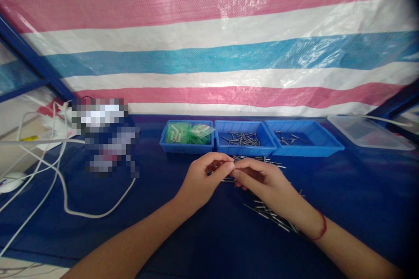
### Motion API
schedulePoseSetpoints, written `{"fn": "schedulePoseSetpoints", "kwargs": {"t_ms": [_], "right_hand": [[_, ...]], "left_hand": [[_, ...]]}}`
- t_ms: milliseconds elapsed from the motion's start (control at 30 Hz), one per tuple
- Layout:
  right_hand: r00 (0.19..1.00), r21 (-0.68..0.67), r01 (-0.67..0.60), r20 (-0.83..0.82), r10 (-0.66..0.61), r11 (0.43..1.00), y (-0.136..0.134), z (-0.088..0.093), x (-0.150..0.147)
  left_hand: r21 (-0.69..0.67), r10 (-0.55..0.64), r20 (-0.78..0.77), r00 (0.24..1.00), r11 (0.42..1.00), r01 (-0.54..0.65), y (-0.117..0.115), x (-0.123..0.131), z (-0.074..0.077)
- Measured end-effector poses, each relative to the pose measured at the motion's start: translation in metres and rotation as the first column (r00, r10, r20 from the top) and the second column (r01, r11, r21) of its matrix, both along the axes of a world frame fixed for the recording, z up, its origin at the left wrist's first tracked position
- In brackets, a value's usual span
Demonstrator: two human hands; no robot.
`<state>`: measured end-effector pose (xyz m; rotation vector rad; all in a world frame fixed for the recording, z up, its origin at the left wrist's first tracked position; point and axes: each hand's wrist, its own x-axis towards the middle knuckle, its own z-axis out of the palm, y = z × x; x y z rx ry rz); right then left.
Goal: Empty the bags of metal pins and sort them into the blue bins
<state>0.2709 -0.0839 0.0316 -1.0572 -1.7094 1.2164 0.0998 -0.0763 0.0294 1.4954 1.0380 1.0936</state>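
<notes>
My left hand (203,178) and my right hand (262,178) meet fingertip to fingertip above the blue table. Thumb and forefinger of each are pinched together, and whatever sits between them is too small and hidden to name. Behind and below my fingers lie slim metal pins (278,166), some partly covered by my hands. More pins (270,214), thin at one end and thicker at the other, are spread beneath my right wrist.
Three blue bins line the back: the left bin (186,148) holds green plastic packs (196,134), while the middle bin (245,147) and right bin (324,147) hold metal pins. A clear plastic lid (369,133) lies right. White cables (94,216) cross the left side, near blurred items.
</notes>
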Motion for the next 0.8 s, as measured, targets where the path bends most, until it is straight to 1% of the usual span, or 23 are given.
{"fn": "schedulePoseSetpoints", "kwargs": {"t_ms": [100, 233, 333, 400, 467, 567, 633, 700, 733, 800], "right_hand": [[0.998, -0.003, 0.059, -0.031, -0.059, 0.998, 0.001, -0.003, 0.001], [0.991, -0.004, 0.126, -0.054, -0.126, 0.992, 0.002, -0.001, 0.003], [0.987, 0.029, 0.153, -0.055, -0.151, 0.988, 0.002, 0.002, 0.005], [0.986, 0.074, 0.167, -0.035, -0.165, 0.983, 0.002, 0.003, 0.006], [0.985, 0.131, 0.169, 0.012, -0.172, 0.977, 0.001, 0.005, 0.007], [0.972, 0.235, 0.186, 0.095, -0.213, 0.954, 0.004, 0.01, 0.015], [0.939, 0.313, 0.266, 0.13, -0.319, 0.912, 0.011, 0.015, 0.028], [0.864, 0.386, 0.395, 0.152, -0.48, 0.834, 0.021, 0.02, 0.048], [0.809, 0.415, 0.46, 0.169, -0.563, 0.785, 0.026, 0.022, 0.059], [0.648, 0.47, 0.572, 0.243, -0.722, 0.672, 0.037, 0.022, 0.084]], "left_hand": [[0.021, 0.007, -0.019, 1.0, 1.0, -0.007, 0.001, -0.001, -0.001], [0.01, 0.003, -0.038, 0.999, 1.0, -0.003, 0.001, -0.001, -0.001], [-0.002, -0.014, -0.077, 0.997, 1.0, 0.014, 0.001, 0.0, 0.001], [0.019, -0.025, -0.138, 0.99, 0.999, 0.028, 0.0, 0.0, 0.002], [0.083, -0.024, -0.248, 0.969, 0.995, 0.046, -0.001, 0.0, 0.002], [0.247, 0.014, -0.426, 0.905, 0.964, 0.101, -0.002, -0.001, 0.003], [0.333, 0.045, -0.523, 0.851, 0.93, 0.155, -0.003, -0.003, 0.003], [0.358, 0.065, -0.624, 0.779, 0.91, 0.211, -0.004, -0.004, 0.003], [0.357, 0.071, -0.67, 0.739, 0.904, 0.236, -0.005, -0.004, 0.002], [0.346, 0.071, -0.735, 0.675, 0.894, 0.283, -0.005, -0.005, 0.001]]}}
